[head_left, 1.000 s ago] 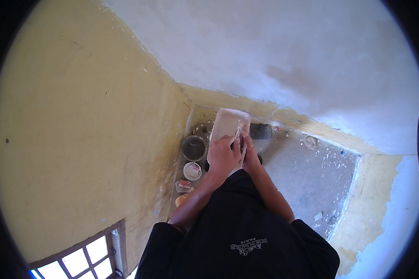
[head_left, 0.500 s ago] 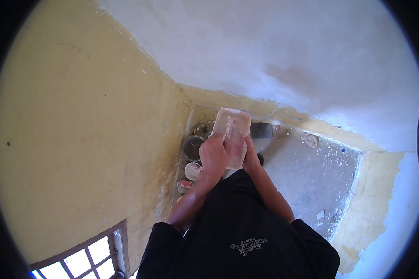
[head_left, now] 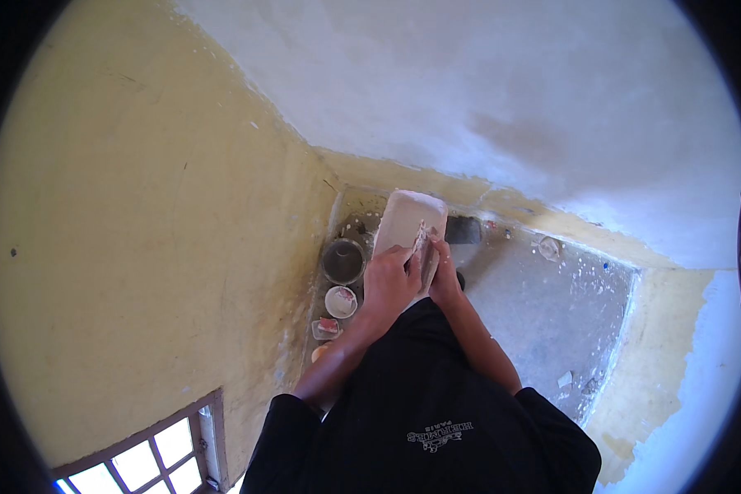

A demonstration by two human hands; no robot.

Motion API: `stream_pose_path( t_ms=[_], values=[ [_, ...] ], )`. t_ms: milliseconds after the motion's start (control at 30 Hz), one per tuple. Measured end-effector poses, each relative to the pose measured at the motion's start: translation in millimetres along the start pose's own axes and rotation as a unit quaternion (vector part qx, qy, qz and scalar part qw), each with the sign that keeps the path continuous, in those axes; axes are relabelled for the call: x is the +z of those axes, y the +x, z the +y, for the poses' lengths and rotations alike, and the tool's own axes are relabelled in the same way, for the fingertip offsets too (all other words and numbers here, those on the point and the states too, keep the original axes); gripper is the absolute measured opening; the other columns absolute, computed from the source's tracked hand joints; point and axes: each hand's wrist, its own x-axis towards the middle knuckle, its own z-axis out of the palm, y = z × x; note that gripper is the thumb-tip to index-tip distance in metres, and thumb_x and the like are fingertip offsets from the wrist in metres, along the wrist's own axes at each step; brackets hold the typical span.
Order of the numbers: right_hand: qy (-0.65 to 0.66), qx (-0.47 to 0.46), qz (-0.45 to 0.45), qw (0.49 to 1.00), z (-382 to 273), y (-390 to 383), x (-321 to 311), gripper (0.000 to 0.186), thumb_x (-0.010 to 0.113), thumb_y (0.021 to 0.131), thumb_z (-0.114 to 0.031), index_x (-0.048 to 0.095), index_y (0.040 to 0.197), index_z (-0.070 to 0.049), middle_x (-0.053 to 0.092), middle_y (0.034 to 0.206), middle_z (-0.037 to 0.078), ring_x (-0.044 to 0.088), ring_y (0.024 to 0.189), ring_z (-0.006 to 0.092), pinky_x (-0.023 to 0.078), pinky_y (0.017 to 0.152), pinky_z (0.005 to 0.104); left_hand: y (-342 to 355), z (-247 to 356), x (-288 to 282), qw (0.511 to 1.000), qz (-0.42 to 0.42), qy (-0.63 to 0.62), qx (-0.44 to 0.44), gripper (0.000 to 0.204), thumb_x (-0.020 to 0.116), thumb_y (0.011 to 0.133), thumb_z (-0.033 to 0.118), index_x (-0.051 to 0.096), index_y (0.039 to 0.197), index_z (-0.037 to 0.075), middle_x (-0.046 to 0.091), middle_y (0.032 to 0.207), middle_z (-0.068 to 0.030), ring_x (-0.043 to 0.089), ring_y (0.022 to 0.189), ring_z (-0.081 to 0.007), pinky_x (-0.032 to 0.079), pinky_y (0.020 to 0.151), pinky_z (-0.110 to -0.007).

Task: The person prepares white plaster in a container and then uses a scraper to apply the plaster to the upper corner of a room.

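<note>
In front of my body is a pale, shallow rectangular tray [head_left: 403, 216], tilted and smeared with whitish paste. My right hand [head_left: 445, 276] is closed on the tray's right side. Over the tray, my left hand [head_left: 389, 281] is closed on a scraper [head_left: 421, 237], whose paste-coated blade appears nearly edge-on. The blade lies close to the tray's right rim, beside the right-hand fingers; whether it touches the rim I cannot tell. My fingers hide the scraper's handle.
Along the left wall stand a dark bucket [head_left: 343, 262], a white tub [head_left: 341, 302] and a small container with something red [head_left: 326, 328]. A dark block [head_left: 464, 230] lies by the far wall. White flecks spot the grey floor [head_left: 543, 313]. A window [head_left: 148, 457] is at lower left.
The scraper has moved right across the tray toward its right rim, and its blade has turned. My left hand has shifted slightly right and nearer; the right hand still holds the tray.
</note>
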Motion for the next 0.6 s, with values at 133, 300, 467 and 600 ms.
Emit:
stream_pose_path(
  t_ms=[133, 300, 467, 600],
  values=[
    [0.0, -0.024, 0.007, 1.0, -1.5, -2.3, 8.8, 0.042, 0.049, 0.097, -0.031, 0.046, 0.133, -0.009, 0.058, 0.119, 0.009, 0.058, 0.111, 0.0229, 0.047, 0.098, 0.0386, -2.9, -9.7, 9.5, 1.0, 0.016, 0.023, 0.009, 0.013, 0.064, 0.083, 0.011, 0.065, 0.08, -0.002, 0.062, 0.076, -0.0217, 0.062, 0.071, -0.0421, 0.049, 0.064, -0.047],
    [0.025, 0.003, 0.001, 1.0, -6.3, -9.1, 7.5, 0.045, 0.047, 0.098, -0.031, 0.044, 0.136, -0.008, 0.057, 0.124, 0.011, 0.058, 0.115, 0.0242, 0.046, 0.1, 0.0394, -3.7, -14.7, 0.3, 0.997, 0.02, 0.074, -0.011, 0.012, 0.064, 0.083, 0.01, 0.064, 0.081, -0.001, 0.062, 0.076, -0.0208, 0.062, 0.071, -0.0413, 0.048, 0.063, -0.047],
    [0.011, 0.011, -0.006, 1.0, -8.0, -11.1, 4.0, 0.047, 0.045, 0.098, -0.032, 0.043, 0.137, -0.006, 0.056, 0.13, 0.012, 0.057, 0.118, 0.0253, 0.045, 0.102, 0.0402, 4.5, -14.6, -17.7, 0.996, 0.025, 0.079, -0.015, 0.014, 0.062, 0.085, 0.011, 0.064, 0.078, -0.001, 0.062, 0.076, -0.0194, 0.063, 0.07, -0.0406, 0.05, 0.063, -0.048],
    [0.007, 0.003, 0.01, 1.0, -10.1, -14.1, 12.4, 0.047, 0.045, 0.098, -0.032, 0.044, 0.136, -0.005, 0.057, 0.128, 0.013, 0.057, 0.117, 0.0252, 0.045, 0.102, 0.041, 5.9, -4.6, -23.1, 1.0, 0.019, 0.018, 0.006, 0.014, 0.061, 0.085, 0.011, 0.063, 0.079, -0.001, 0.062, 0.077, -0.0198, 0.062, 0.069, -0.0413, 0.049, 0.063, -0.049]
  ],
)
